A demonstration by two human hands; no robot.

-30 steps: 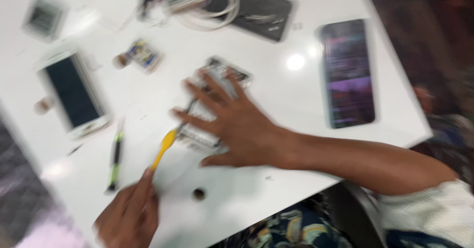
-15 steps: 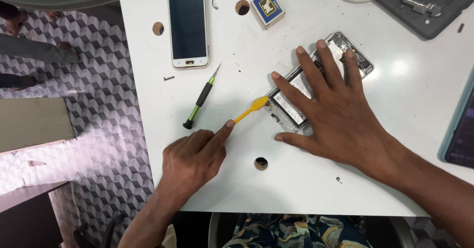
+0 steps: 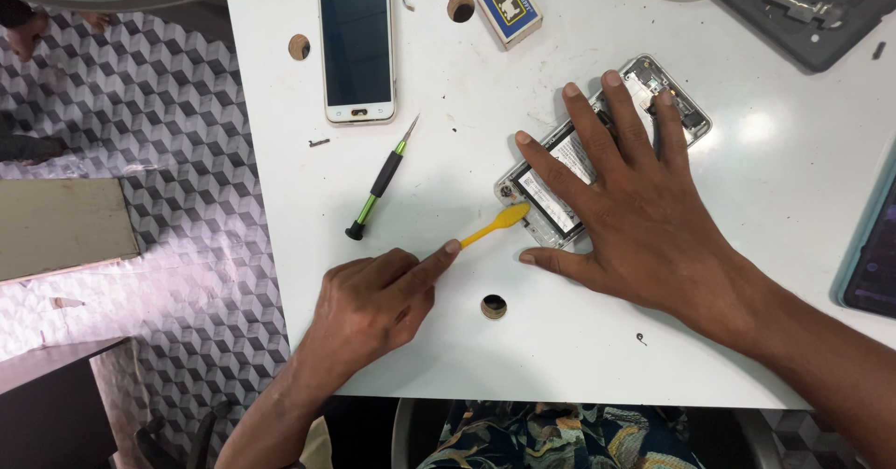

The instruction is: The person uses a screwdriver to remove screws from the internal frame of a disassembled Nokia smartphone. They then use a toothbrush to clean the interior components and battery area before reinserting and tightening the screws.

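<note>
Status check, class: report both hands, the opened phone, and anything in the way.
Left hand pinching yellow pry tool, tip at opened phone edge. Right hand flat on phone, pinning it. Green-handled screwdriver lies apart, not obstructing.

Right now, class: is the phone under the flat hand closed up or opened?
Opened: the phone lies with its back cover off, battery and inner parts exposed beside the right hand.

Bright, even overhead light; sharp focus throughout, no motion blur. Soft glare patch on the white table at right. Faint, short shadows under both hands; patterned floor slightly washed out
</note>
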